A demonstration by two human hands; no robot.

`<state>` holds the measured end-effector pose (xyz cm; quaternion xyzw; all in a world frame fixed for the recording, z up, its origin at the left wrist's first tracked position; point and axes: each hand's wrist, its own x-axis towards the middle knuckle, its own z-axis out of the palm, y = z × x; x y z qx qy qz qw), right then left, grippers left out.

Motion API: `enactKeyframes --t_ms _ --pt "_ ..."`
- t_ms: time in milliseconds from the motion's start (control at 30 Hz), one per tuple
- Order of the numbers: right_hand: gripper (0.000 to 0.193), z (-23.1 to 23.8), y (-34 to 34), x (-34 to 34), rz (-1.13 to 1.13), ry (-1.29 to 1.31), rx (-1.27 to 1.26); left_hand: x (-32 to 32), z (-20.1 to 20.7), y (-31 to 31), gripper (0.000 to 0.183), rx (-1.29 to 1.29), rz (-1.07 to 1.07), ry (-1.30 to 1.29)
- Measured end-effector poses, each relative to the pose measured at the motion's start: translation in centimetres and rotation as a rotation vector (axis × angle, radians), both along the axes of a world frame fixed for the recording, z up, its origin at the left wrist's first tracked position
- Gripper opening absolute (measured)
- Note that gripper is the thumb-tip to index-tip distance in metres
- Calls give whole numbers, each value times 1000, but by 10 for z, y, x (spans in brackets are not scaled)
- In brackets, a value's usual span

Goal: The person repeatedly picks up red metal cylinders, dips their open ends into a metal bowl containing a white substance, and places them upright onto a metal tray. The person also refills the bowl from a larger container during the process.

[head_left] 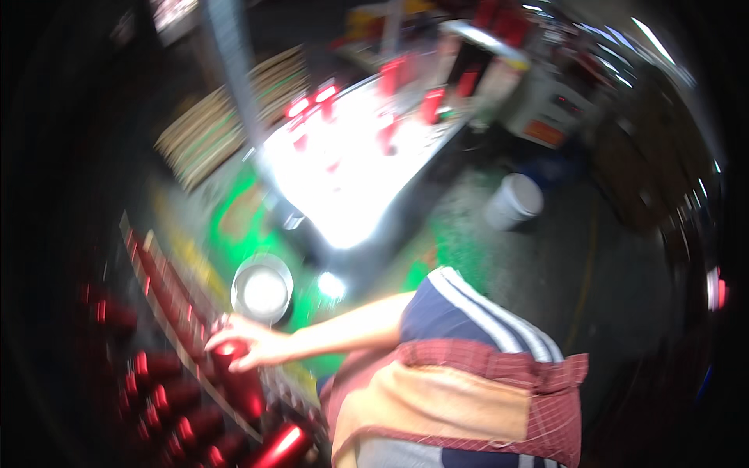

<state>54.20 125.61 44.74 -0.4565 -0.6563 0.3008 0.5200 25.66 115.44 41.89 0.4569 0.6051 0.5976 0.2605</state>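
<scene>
My right hand (251, 343) reaches to the left, its fingers curled around the upper end of a shiny red metal bottle (248, 394). Motion smears the picture, so the exact grip is blurred. Close by, a long narrow wooden edge (183, 351) runs past the hand, with more red bottles (175, 394) lying in rows beyond it. Another glossy red bottle (282, 448) is below the hand, near the lower edge of the view. My left hand is out of sight.
Beside my hand stands a round pale bucket (263, 288). A glaringly lit table (343, 222) carries several red pieces. Flat cardboard sheets (195, 152) are stacked left of it. Another white bucket (515, 201) and a boxy machine (546, 113) are at the right.
</scene>
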Motion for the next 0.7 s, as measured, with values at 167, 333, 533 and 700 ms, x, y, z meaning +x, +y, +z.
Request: enactKeyframes --t_ms 167,333,533,700 --pt "54 -4 57 71 -48 757 -437 141 -36 108 35 -155 -450 -268" --pt "51 -43 116 108 176 1298 -678 193 -55 197 36 -404 -727 -545" --pt "46 -65 178 100 100 1516 -825 203 -90 302 39 -616 -966 -801" --pt "59 -61 213 98 173 1521 -816 214 -108 353 41 -767 -1099 -902"
